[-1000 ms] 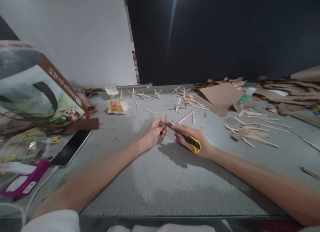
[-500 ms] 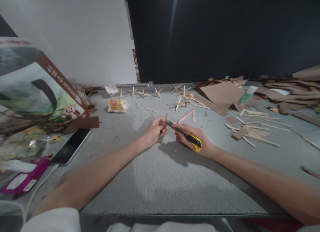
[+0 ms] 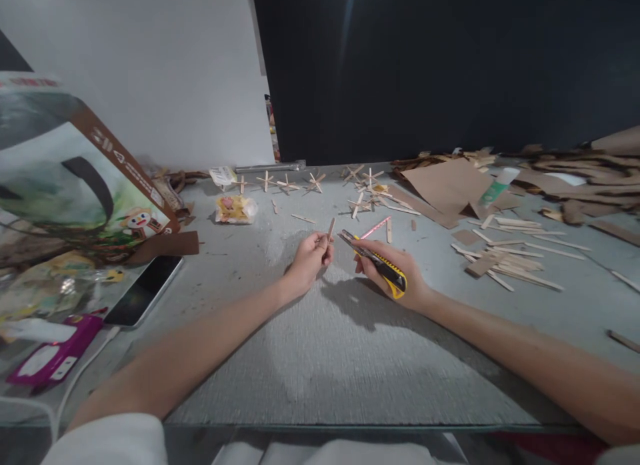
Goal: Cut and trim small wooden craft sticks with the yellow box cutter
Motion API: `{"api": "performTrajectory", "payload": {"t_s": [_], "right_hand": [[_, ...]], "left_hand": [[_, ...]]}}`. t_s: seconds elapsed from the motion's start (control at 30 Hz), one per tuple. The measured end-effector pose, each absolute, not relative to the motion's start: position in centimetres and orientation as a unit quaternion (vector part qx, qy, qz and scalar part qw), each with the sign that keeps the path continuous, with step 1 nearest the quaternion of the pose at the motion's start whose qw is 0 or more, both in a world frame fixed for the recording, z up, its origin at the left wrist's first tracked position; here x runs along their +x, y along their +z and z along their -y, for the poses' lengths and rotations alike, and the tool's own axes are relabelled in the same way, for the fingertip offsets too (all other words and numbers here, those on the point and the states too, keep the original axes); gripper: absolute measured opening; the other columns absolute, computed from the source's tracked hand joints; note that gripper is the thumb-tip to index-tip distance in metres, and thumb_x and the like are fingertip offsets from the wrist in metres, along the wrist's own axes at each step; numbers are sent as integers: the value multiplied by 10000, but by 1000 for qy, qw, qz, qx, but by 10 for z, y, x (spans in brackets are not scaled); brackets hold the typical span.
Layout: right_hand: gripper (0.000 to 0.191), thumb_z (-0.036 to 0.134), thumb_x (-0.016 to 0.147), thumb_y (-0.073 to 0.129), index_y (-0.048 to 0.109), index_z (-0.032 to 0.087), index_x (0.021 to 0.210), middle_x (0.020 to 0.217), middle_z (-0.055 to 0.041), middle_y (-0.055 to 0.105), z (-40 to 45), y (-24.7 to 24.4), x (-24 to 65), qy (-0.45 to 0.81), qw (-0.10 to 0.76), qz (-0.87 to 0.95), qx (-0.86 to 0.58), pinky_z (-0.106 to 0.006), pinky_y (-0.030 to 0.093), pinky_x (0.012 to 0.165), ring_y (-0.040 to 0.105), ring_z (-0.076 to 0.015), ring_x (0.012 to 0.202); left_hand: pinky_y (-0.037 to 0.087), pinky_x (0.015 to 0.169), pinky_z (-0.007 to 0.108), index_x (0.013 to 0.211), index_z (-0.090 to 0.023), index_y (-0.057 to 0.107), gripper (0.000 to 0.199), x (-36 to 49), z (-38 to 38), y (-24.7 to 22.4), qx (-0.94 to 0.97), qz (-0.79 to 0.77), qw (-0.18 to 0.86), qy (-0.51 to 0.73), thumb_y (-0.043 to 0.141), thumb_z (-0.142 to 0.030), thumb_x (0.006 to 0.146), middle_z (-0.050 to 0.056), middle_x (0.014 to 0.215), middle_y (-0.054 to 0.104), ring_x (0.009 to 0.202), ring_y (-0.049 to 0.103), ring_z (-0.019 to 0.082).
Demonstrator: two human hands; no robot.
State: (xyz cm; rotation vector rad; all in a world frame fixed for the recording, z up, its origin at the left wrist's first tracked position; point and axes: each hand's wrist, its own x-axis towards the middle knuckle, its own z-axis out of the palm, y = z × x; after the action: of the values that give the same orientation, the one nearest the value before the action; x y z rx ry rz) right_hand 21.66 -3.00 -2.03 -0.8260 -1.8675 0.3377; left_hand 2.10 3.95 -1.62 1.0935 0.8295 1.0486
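Observation:
Near the middle of the grey table [image 3: 280, 345], my left hand [image 3: 309, 259] pinches a short wooden stick [image 3: 331, 229] that points up from the fingertips. My right hand [image 3: 393, 273] is wrapped round a yellow and black utility knife [image 3: 383, 266], its tip just right of the stick with a small gap between them. Behind my right hand lie a pink patterned strip [image 3: 376, 229] and a small flat wooden piece [image 3: 389, 230]. Farther back stand several crossed-stick pieces [image 3: 316, 182] in a row.
At the right are a pile of thin sticks [image 3: 520, 265], brown cardboard [image 3: 445, 188] and a green glue stick [image 3: 500, 187]. A phone [image 3: 145, 293], a purple device [image 3: 57, 351] with a cable, and a large printed bag [image 3: 75, 178] occupy the left. A yellow packet [image 3: 235, 210] lies behind.
The knife tip has come away from the stick, my right hand having shifted slightly right. The stick in my left hand now leans more and shows its narrow edge.

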Motion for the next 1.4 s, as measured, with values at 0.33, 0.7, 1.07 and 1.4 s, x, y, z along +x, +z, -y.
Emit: {"api": "performTrajectory", "payload": {"t_s": [0.33, 0.7, 1.07, 1.4], "right_hand": [[295, 275, 1039, 563, 649, 231, 1318, 895, -44, 759, 25, -22, 219, 117, 495, 778, -369, -311, 594, 751, 730, -167, 750], [294, 277, 1036, 563, 643, 218, 1313, 936, -52, 769, 23, -24, 219, 122, 487, 782, -368, -300, 593, 751, 731, -162, 743], [342, 368, 1042, 575, 606, 254, 1363, 925, -41, 754, 23, -29, 219, 172, 487, 762, -391, -307, 606, 695, 722, -161, 675], [329, 402, 1044, 601, 642, 277, 1345, 1034, -69, 727, 8, -16, 249, 266, 475, 771, -329, -313, 606, 691, 730, -170, 776]], "left_hand": [[401, 547, 238, 911, -204, 540, 242, 21, -37, -18, 542, -358, 611, 453, 738, -343, 925, -10, 705, 666, 527, 564, 102], [433, 552, 254, 954, -195, 540, 317, 21, -39, -22, 563, -339, 613, 438, 762, -415, 903, 12, 747, 720, 528, 619, 115], [392, 508, 245, 886, -214, 476, 261, 20, -38, -23, 563, -339, 610, 442, 675, -356, 978, -37, 617, 633, 466, 550, 109], [399, 512, 236, 945, -195, 526, 322, 20, -36, -19, 572, -344, 602, 438, 715, -455, 953, -9, 695, 684, 489, 581, 100]]}}
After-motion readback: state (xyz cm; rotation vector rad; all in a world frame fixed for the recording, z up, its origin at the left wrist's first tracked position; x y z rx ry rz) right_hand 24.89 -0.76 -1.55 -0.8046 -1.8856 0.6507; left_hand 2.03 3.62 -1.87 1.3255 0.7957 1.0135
